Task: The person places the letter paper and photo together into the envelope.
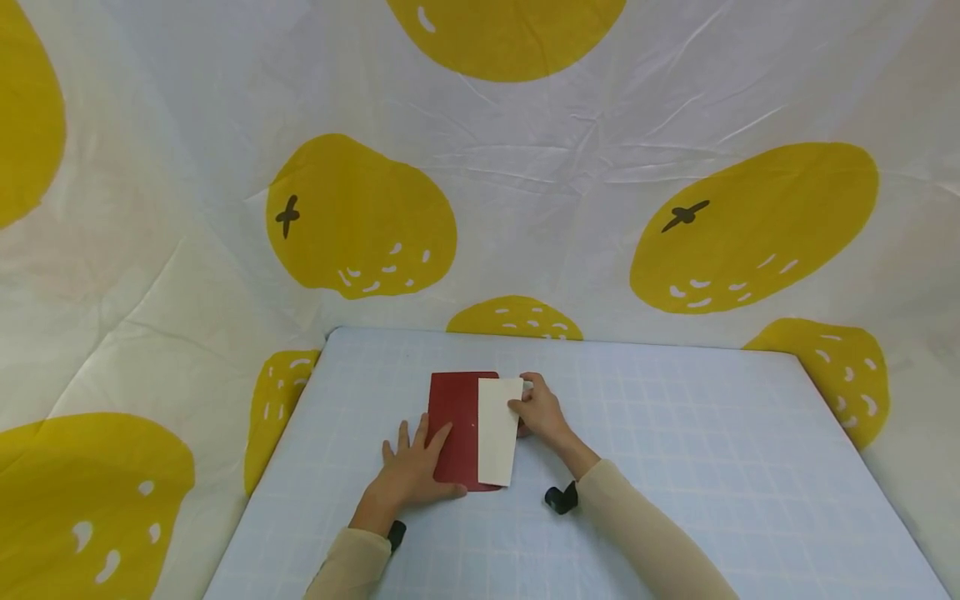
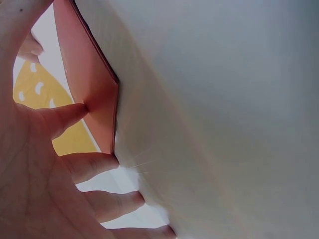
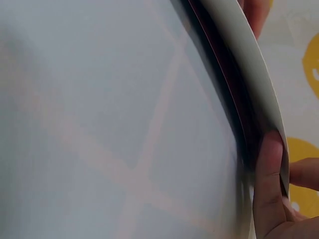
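Note:
A red card or thin folder [image 1: 453,425] lies on the table, seen whole only in the head view. Over its right part stands a white panel [image 1: 498,433], a little raised at its right side; whether it is a flap or a separate sheet I cannot tell. My left hand [image 1: 408,473] rests on the red part's lower left with fingers spread, index fingertip on the red surface, as the left wrist view also shows. At the white panel's right edge, my right hand [image 1: 542,412] pinches it between thumb and fingers. The right wrist view shows the panel [image 3: 249,55] bowed, with dark red beneath.
The table [image 1: 675,433] has a pale blue checked cover. Behind and beside it hangs a white cloth [image 1: 540,217] printed with yellow fruit. A black wrist camera [image 1: 561,498] sits by the right sleeve, another [image 1: 397,534] by the left.

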Action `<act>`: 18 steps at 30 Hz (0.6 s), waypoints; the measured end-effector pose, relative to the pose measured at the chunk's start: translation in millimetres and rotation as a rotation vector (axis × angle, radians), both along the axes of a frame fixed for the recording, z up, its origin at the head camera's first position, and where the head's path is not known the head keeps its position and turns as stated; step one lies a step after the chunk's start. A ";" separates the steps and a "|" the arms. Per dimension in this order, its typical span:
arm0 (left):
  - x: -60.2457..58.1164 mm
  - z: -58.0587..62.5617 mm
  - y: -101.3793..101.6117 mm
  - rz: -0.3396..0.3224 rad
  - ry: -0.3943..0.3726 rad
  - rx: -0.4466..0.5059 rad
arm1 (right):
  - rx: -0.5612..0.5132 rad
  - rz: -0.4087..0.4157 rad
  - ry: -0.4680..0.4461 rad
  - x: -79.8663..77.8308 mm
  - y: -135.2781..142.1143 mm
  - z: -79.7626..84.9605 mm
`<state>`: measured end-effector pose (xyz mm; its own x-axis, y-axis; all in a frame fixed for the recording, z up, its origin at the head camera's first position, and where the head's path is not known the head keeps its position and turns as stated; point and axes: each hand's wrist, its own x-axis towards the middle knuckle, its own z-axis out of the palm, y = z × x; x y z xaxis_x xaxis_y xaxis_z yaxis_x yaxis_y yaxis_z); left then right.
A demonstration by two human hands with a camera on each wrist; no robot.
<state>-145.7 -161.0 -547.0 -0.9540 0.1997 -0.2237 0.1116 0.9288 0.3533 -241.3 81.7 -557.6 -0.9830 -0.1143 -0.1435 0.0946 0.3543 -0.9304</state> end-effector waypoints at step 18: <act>-2.6 -4.1 -0.3 -0.002 -0.005 -0.018 | -0.036 0.016 -0.020 -11.2 -18.6 -4.9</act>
